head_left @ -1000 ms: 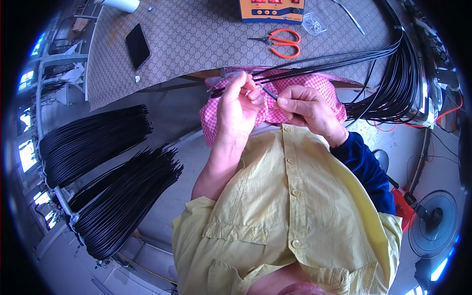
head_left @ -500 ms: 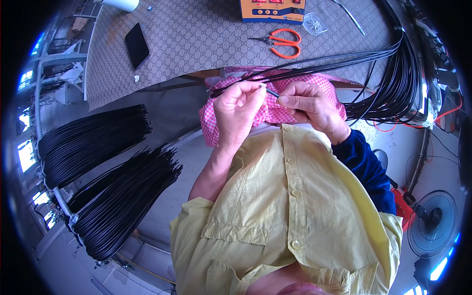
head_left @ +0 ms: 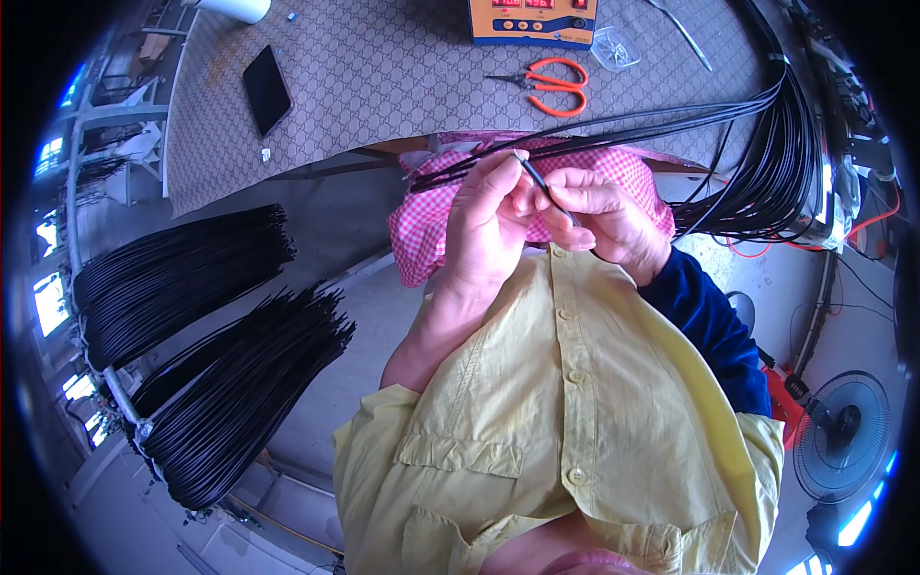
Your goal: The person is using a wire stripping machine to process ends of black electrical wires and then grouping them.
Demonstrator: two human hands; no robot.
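Observation:
A black cable [head_left: 538, 179] is held between my two hands, above a pink checked cloth on my lap. My left hand [head_left: 484, 213] pinches it near its upper end, where a small pale tip shows at the thumb. The fingers of my right hand [head_left: 613, 218] are closed round the same cable lower down, and a short dark piece shows beside them. More black cables [head_left: 613, 136] run just beyond my hands, from the lap to a thick bundle [head_left: 781, 163] hanging over the table's right side.
On the patterned table [head_left: 383, 77] lie orange-handled cutters [head_left: 558, 86], a phone [head_left: 267, 90], a clear dish of small parts [head_left: 614, 48] and tweezers [head_left: 682, 34]. An orange and blue control box [head_left: 532, 27] stands behind. Cable bundles [head_left: 244, 393] hang at left; a fan [head_left: 843, 436] stands right.
Both hands have shifted slightly, the left one to the right. The cable is tilted more steeply now, its upper end raised and more of its length showing between my fingers.

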